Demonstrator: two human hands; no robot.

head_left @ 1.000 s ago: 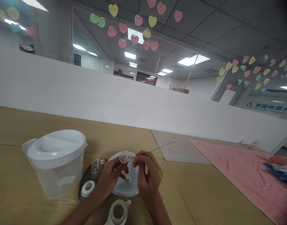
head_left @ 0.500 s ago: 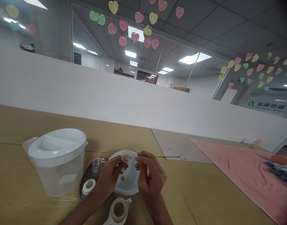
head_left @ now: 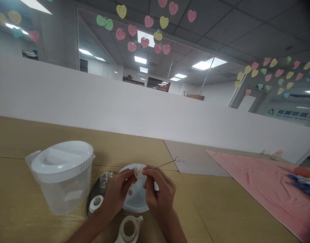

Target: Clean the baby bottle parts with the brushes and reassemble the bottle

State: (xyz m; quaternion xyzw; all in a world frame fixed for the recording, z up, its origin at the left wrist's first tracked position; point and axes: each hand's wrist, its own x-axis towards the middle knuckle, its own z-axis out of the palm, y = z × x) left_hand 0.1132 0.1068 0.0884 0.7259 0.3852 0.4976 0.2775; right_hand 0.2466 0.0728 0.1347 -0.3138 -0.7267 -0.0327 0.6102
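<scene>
Pitcher [head_left: 68, 185] w/ white lid stands L, nr dark tray [head_left: 96, 190]. L hand [head_left: 119, 187] pinches small white disc [head_left: 139, 172], ball-tipped stick [head_left: 131, 191] just below. Disc is btwn both hands' fingertips, above bowl [head_left: 137, 202]. R hand [head_left: 161, 189] pinches thin wire [head_left: 166, 163], looped end out R. Pink cloth [head_left: 258, 175] far R, well apart.

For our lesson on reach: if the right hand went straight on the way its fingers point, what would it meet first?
Probably the round whitish piece in the left hand, just ahead of the right hand; depth is hard to judge.
</scene>
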